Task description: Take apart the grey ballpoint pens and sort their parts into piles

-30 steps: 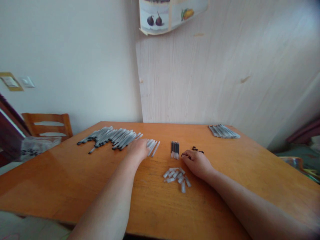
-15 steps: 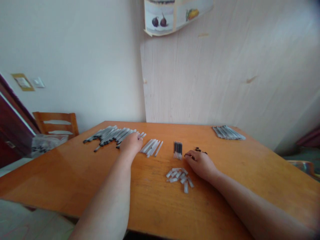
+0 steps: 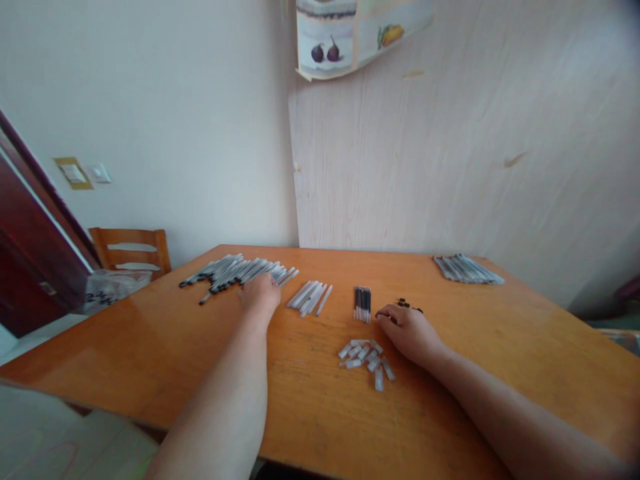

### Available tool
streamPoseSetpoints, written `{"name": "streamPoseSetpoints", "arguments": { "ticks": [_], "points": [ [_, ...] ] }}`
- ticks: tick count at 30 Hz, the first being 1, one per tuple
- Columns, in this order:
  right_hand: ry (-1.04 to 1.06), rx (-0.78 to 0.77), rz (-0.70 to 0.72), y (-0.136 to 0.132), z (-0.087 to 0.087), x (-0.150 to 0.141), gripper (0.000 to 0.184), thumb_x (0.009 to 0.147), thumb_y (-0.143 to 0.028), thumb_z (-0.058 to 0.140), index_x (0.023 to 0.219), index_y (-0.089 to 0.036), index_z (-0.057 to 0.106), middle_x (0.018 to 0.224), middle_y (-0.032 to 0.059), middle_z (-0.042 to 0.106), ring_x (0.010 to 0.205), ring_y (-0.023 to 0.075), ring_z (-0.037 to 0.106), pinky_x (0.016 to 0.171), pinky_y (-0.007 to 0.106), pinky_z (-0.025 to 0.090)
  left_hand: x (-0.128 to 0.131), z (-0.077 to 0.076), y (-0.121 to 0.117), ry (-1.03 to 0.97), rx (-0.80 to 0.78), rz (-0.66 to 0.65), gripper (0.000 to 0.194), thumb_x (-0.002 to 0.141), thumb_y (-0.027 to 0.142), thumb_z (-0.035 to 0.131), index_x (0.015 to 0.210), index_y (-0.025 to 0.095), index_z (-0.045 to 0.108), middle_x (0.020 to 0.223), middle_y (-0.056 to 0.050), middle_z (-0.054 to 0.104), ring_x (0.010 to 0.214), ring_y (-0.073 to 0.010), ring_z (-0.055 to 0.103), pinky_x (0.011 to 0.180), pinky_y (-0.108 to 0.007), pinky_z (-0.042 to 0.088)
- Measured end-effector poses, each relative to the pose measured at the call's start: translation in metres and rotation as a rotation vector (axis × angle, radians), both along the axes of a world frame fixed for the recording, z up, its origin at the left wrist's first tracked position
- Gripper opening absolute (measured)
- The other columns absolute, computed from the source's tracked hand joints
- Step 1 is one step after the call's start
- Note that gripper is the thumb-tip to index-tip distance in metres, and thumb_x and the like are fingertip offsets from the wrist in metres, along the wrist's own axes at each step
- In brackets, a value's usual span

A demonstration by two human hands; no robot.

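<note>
Across the wooden table [image 3: 150, 347], at left, spreads a pile of pens [image 3: 235, 270]; at its near edge is the left hand [image 3: 261, 291], grip hidden; the right hand [image 3: 413, 331] rests curled, contents unclear. Between them lie pale tubes [image 3: 309, 298]; then dark rods [image 3: 363, 304].

A wooden chair [image 3: 131, 256] stands right of a dark red door [image 3: 35, 240]. The pale wall [image 3: 200, 133] bears a yellow-framed plate [image 3: 73, 173] beside a white plate [image 3: 99, 173]; a fruit print [image 3: 326, 33] hangs at upper centre.
</note>
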State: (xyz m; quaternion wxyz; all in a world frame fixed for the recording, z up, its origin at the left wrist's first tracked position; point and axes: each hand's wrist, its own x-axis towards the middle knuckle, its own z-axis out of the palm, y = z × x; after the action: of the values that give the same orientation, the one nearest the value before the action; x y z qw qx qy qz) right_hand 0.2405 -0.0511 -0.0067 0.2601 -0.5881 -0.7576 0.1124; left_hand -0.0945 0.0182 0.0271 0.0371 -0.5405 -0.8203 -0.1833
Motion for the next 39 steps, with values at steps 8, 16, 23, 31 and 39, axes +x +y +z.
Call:
{"name": "streamPoseSetpoints", "arguments": {
  "ticks": [8, 16, 23, 31, 39],
  "points": [
    [-0.004, 0.005, -0.012, 0.000, -0.001, 0.001, 0.025, 0.087, -0.033, 0.049, 0.087, -0.023, 0.072, 0.080, 0.0058, 0.072, 0.078, 0.0184, 0.064, 0.071, 0.026, 0.042, 0.002, -0.006, 0.002, 0.117, -0.065, -0.021, 0.030, 0.083, 0.031, 0.047, 0.100, 0.027, 0.072, 0.108, -0.013, 0.069, 0.107, -0.0332, 0.059, 0.085, -0.046, 0.046],
    [-0.014, -0.013, -0.023, -0.001, 0.000, 0.000, 0.026, 0.087, -0.033, 0.048, 0.088, -0.023, 0.072, 0.081, 0.0056, 0.072, 0.078, 0.0182, 0.064, 0.070, 0.025, 0.042, 0.004, -0.009, 0.003, 0.132, -0.089, -0.019, 0.030, 0.082, 0.030, 0.048, 0.098, 0.024, 0.072, 0.111, -0.015, 0.068, 0.108, -0.0342, 0.059, 0.084, -0.046, 0.047],
    [-0.014, -0.020, -0.013, -0.001, 0.001, 0.000, 0.026, 0.087, -0.034, 0.047, 0.088, -0.023, 0.072, 0.082, 0.0056, 0.072, 0.079, 0.0184, 0.065, 0.071, 0.026, 0.042, 0.003, -0.008, 0.004, 0.123, -0.094, -0.025, 0.029, 0.081, 0.033, 0.051, 0.101, 0.024, 0.071, 0.111, -0.015, 0.068, 0.110, -0.0337, 0.058, 0.085, -0.045, 0.047],
    [0.011, -0.004, -0.013, 0.000, 0.000, 0.000, 0.025, 0.086, -0.033, 0.049, 0.087, -0.023, 0.072, 0.082, 0.0058, 0.072, 0.079, 0.0186, 0.064, 0.071, 0.026, 0.042, 0.003, -0.013, 0.005, 0.112, -0.066, -0.022, 0.030, 0.079, 0.039, 0.051, 0.096, 0.024, 0.071, 0.106, -0.015, 0.070, 0.105, -0.0329, 0.060, 0.082, -0.044, 0.048],
    [0.005, 0.007, 0.015, 0.001, -0.001, 0.001, 0.028, 0.088, -0.033, 0.045, 0.087, -0.021, 0.071, 0.084, 0.0065, 0.072, 0.081, 0.0183, 0.065, 0.073, 0.026, 0.042, 0.009, -0.006, 0.000, 0.119, -0.091, -0.005, 0.031, 0.081, 0.034, 0.049, 0.097, 0.020, 0.071, 0.108, -0.017, 0.068, 0.106, -0.0339, 0.060, 0.083, -0.045, 0.048]
  ]
}}
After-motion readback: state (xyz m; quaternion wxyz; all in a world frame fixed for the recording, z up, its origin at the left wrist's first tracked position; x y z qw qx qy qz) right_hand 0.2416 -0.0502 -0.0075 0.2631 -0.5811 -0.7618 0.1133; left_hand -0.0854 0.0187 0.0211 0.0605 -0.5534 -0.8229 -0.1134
